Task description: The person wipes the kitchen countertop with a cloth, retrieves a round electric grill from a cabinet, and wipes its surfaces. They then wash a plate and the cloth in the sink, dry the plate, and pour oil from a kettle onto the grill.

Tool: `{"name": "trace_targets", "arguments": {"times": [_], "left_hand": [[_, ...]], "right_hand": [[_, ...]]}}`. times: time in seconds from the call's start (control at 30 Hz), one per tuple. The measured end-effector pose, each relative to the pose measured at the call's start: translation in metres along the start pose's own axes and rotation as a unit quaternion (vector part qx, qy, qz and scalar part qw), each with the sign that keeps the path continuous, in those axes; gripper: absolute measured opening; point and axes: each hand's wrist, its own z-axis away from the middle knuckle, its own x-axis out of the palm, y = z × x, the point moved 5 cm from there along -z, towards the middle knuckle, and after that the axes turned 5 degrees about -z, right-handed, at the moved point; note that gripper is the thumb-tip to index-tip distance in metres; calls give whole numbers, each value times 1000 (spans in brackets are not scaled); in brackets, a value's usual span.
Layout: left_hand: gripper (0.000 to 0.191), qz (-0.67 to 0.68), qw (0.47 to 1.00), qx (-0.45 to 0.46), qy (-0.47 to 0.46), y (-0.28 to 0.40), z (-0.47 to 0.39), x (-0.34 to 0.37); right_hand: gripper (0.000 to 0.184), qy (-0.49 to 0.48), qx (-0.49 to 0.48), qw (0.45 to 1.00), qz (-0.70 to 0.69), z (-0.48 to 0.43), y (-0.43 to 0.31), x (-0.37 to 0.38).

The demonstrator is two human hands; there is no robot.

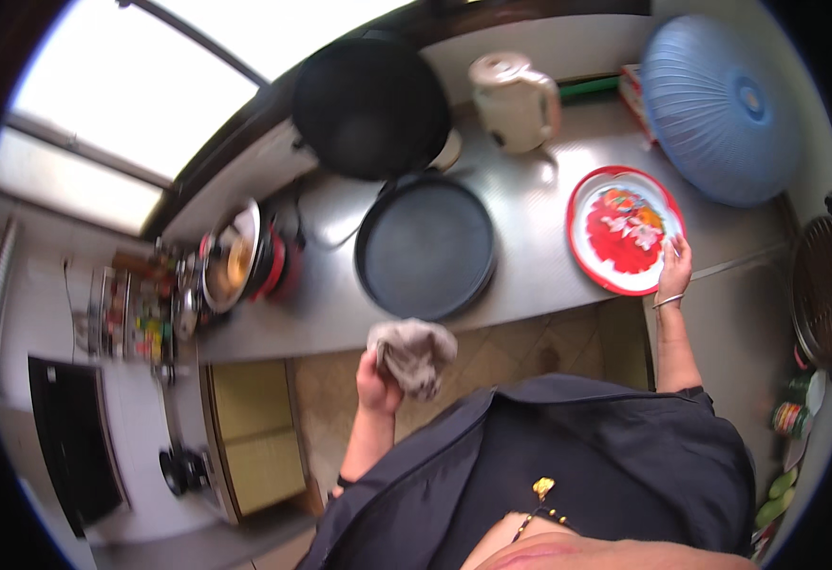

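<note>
My left hand [379,388] grips a crumpled greyish cloth [414,356] just in front of the counter's near edge. My right hand [674,265] holds the right rim of a white enamel-look tray with a red rim and a red floral print [625,231]; whether the tray rests on the counter or is raised off it, I cannot tell. Between the two hands, further back, lies the round dark pan of an electric griddle [427,246] on the steel counter [530,278]. Its black round lid [372,107] stands raised behind it.
A cream electric kettle [512,103] stands behind the griddle. At the back right a blue ribbed dome cover [726,107] leans near the wall. On the left sit a metal bowl with food [231,256] and a rack of jars [138,313]. A cable runs beside the griddle.
</note>
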Motion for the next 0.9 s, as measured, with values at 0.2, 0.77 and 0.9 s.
{"name": "trace_targets", "arguments": {"times": [0.2,0.77,0.9], "left_hand": [[69,46,976,77,-201,58,51,-18],[38,-73,970,84,215,110,235,-407],[64,43,981,-10,189,106,257,-436]], "right_hand": [[99,-675,284,668,-132,281,-133,171],[25,-620,265,738,-3,751,-141,340],[23,-619,556,535,-145,835,-156,352]]}}
